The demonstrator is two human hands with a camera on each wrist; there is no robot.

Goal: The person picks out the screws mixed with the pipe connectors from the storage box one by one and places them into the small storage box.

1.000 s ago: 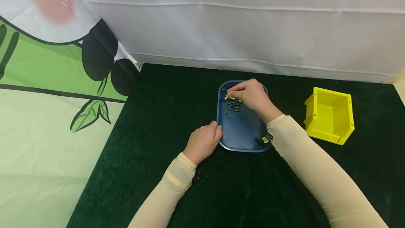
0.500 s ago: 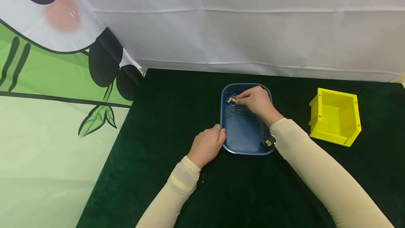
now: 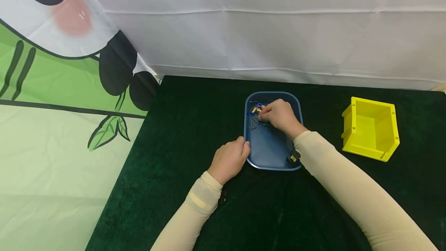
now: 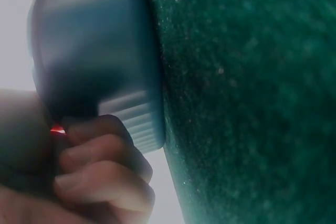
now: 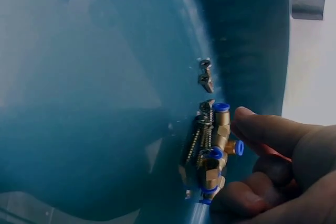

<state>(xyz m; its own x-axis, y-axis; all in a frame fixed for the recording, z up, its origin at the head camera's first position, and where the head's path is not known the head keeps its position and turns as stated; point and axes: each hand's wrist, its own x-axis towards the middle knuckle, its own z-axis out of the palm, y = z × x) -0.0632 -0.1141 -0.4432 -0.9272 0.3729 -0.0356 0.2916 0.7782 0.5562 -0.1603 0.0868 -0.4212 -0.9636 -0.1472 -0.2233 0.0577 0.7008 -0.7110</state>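
Note:
A blue tray [image 3: 266, 150] lies on the dark green cloth. Around its left rim the left hand [image 3: 230, 160] is gripping; in the left wrist view, the bent fingers of that hand [image 4: 107, 169] are against the ribbed tray side [image 4: 139, 116]. Over the tray's upper part is the right hand [image 3: 281, 116], fingertips low among the screws [image 3: 253, 124]. The right wrist view shows brass fittings with blue rings [image 5: 223, 129] and screws [image 5: 206, 77] close to the right hand [image 5: 283, 161], whose fingers are loosely bent with no held item visible.
A yellow bin [image 3: 373, 131] stands right of the tray, beyond the right forearm. Behind the cloth-covered table [image 3: 188, 111] hangs a white sheet [image 3: 278, 42], with a printed cartoon sheet [image 3: 62, 146] at the left.
The right hand has moved from the brass fittings down toward the screws, uncovering more of the fittings. The left hand keeps its grip on the rim. The head view has shifted slightly.

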